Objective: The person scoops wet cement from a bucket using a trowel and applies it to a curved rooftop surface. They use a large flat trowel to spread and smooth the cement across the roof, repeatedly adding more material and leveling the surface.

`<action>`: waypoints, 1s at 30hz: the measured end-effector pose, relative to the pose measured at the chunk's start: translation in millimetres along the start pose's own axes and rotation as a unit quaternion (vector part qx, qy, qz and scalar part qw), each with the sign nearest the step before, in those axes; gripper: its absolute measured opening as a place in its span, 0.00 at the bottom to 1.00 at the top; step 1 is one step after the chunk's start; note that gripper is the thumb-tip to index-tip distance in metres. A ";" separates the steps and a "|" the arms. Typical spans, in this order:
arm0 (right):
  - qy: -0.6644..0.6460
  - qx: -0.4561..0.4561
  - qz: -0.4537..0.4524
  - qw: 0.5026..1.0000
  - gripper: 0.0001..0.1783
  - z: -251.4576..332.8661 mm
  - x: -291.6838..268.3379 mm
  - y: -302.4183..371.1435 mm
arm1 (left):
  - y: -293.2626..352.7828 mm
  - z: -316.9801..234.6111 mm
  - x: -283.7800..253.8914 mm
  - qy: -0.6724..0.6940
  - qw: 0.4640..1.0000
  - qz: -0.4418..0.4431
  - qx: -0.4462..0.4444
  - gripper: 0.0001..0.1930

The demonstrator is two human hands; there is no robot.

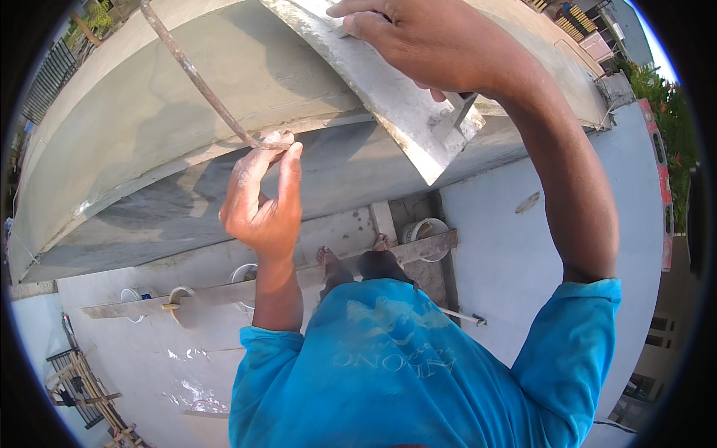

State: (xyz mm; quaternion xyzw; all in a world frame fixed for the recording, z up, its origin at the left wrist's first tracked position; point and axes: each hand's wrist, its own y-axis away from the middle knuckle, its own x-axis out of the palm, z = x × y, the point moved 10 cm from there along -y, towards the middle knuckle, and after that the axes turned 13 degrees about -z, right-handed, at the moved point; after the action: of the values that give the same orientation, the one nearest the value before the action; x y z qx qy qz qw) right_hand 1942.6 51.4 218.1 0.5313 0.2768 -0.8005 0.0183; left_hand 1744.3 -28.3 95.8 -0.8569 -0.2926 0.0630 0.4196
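Observation:
My left hand point(261, 198) is raised to the edge of a plastered concrete ledge point(224, 75), thumb and fingertips pinched on the bent lower end of a rusty metal rod point(198, 78). The rod runs up and left across the ledge's smooth grey face. Reaching over from the right, my right hand point(441, 45) is closed round the handle of a plastering trowel point(403, 108). Its long, pale, mortar-smeared blade lies slanted over the ledge, one corner jutting past the lower edge. My palm hides most of the handle.
My feet point(381, 243) stand on a narrow wooden plank point(426, 245) high above the floor. Below it are several buckets, one white point(426, 231). A pale blue wall point(493, 216) rises on the right, with a red spirit level point(661, 179) beyond. Bamboo poles point(89, 388) are at lower left.

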 end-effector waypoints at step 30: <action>0.225 0.301 0.038 0.926 0.21 -260.5 -105.9 112.6 | 13.5 9.0 -17.6 -0.139 0.981 -0.078 -0.110 0.12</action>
State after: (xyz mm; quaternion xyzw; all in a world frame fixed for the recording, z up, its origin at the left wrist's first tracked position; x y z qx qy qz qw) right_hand 2244.0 48.6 188.0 0.6881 -0.0007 -0.7043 -0.1747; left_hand 1732.7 -38.3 77.4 -0.8554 -0.4188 0.1158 0.2820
